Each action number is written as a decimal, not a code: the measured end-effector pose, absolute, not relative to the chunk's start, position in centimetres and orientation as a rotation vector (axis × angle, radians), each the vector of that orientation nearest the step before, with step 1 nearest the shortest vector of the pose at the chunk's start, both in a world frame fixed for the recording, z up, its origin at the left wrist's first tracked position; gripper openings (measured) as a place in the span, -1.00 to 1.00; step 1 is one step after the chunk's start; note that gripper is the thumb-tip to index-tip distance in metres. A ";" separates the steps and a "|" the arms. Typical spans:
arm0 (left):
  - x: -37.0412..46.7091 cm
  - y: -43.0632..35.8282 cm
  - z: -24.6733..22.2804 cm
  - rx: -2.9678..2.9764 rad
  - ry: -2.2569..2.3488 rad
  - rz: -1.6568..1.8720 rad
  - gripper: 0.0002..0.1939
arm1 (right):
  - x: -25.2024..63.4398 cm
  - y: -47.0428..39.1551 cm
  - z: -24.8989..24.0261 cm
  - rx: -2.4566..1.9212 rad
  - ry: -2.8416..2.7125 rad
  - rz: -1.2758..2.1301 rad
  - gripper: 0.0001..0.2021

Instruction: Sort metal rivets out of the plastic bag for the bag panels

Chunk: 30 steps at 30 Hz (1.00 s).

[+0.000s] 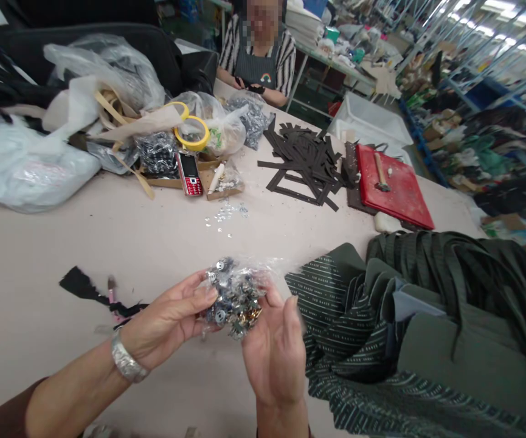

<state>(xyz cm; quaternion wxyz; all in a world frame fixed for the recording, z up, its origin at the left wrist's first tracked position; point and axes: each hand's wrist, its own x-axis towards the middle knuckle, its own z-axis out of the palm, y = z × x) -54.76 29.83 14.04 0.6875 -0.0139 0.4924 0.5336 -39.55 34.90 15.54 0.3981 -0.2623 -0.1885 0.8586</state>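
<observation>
Left hand and right hand, both gripping clear bag of small metal parts, lower centre of frame, above table, beside green striped fabric.

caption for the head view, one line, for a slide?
Both hands, left and right, hold a clear bag of small metal parts over a worktable, beside green striped fabric.
</observation>
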 end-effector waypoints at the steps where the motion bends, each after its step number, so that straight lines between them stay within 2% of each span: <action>1: -54.6 29.8 14.2 -0.029 1.101 1.196 -0.37 | -39.3 34.8 15.7 -0.664 -0.478 2.172 -0.51; 13: -52.4 29.3 14.3 -0.028 1.104 1.169 -0.40 | -38.0 33.7 15.5 -0.744 -0.542 2.049 -0.54; 17: -51.0 29.5 14.1 -0.071 1.094 1.136 -0.40 | -37.3 33.2 14.5 -0.778 -0.625 2.029 -0.49; 21: -49.8 29.6 14.3 -0.034 1.073 1.160 -0.48 | -36.2 33.0 13.1 -0.776 -0.708 1.964 -0.57; 24: -49.1 29.6 14.8 0.009 1.073 1.196 -0.54 | -34.7 32.7 12.1 -0.857 -0.797 1.792 -0.60; 26: -48.7 29.7 14.9 0.020 1.082 1.233 -0.56 | -33.4 32.4 11.8 -1.021 -0.923 1.561 -0.61; 30: -47.6 30.0 14.9 0.071 1.065 1.297 -0.61 | -31.2 31.3 12.2 -1.236 -1.306 1.170 -0.75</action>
